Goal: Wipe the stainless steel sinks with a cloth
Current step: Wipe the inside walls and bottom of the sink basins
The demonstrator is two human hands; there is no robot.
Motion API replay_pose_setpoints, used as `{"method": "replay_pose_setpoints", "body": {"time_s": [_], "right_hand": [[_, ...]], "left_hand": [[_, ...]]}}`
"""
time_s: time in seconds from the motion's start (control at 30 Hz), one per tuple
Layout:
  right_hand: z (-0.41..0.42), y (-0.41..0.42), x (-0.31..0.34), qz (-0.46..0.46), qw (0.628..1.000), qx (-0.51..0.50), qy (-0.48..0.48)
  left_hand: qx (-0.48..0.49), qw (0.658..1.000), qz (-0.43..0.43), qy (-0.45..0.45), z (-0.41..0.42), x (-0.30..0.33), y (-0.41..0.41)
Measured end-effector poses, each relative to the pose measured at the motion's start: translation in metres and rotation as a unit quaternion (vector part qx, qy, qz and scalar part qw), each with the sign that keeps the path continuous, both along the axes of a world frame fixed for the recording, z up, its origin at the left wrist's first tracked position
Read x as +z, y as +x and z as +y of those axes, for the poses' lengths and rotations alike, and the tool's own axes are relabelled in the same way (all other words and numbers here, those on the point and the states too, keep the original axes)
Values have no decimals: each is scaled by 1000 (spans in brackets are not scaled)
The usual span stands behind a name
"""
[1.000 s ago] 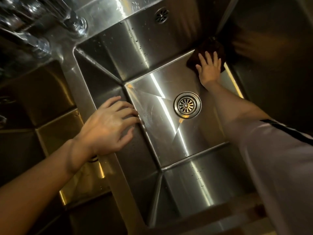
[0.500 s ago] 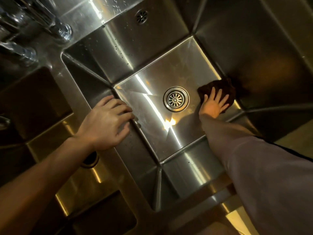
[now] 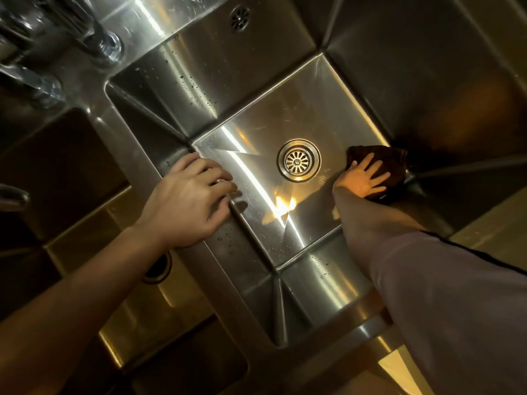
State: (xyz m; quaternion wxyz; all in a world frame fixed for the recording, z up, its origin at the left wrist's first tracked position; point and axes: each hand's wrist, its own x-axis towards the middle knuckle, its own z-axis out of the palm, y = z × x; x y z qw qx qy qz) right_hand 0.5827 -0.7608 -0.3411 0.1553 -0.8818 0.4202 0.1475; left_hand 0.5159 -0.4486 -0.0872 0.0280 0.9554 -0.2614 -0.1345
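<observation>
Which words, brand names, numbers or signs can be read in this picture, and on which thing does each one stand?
None: no readable text shows anywhere.
The sink, its drain strainer, the overflow grille, the dark cloth and the taps carry no visible letters, numbers or logos.

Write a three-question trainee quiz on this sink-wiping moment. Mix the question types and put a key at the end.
1. True or false: the right hand presses the dark cloth with its fingers spread flat.
2. Where does the cloth lie? A) over the drain strainer B) on the sink floor at its right edge, right of the drain C) on the divider between the basins
3. Fill in: the left hand rests on the ______ between the two basins.

Key: 1 true; 2 B; 3 divider
</observation>
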Motion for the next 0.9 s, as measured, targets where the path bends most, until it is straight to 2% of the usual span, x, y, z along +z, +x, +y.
{"method": "replay_pose_setpoints", "body": {"time_s": [0.1,0.2,0.37,0.6,0.7,0.9], "right_hand": [[16,12,1,-5,998,56,14],[37,34,4,-22,987,157,24],[84,76,3,-49,938,336,70],[162,87,6,-52,884,449,118],[181,70,9,-36,830,546,108],[175,16,12,16,649,751,122]], "left_hand": [[4,1000,-2,-3,0,0,-1],[6,1000,0,0,1,-1,-2],[14,1000,8,-2,3,2,-1],[20,1000,7,-20,1,1,-1],[21,1000,9,-16,0,1,-1],[26,1000,9,-9,-1,3,-2]]}}
